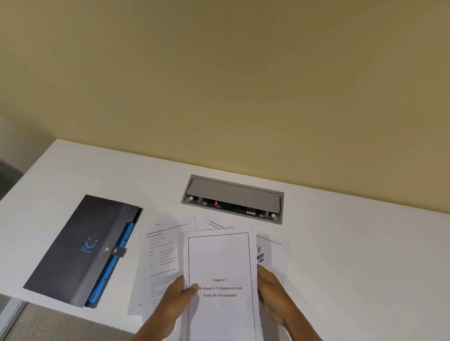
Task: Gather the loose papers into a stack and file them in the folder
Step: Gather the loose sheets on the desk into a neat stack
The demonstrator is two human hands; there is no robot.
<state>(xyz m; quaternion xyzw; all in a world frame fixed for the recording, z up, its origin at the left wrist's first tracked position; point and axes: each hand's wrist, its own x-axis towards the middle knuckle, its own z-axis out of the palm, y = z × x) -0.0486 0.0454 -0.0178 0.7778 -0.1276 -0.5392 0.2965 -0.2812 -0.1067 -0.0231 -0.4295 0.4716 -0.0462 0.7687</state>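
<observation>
papers: your left hand (173, 301) & right hand (273, 297) clamp a partial stack (220, 286) by its sides above the surface (357, 253); loose sheets (161, 252) remain underneath. folder (86, 249) sits shut at left, filing not yet begun.

1. The folder (86, 249) is dark grey with blue tabs and a blue smile logo.
2. The papers (221, 286) are white with black print and a thin black border.
3. The counter (369, 254) is plain white.
4. The wall (222, 80) is pale yellow.

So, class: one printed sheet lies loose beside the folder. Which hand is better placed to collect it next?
Left. The left hand holds the stack edge directly over that sheet; the right hand is across the stack.
</observation>
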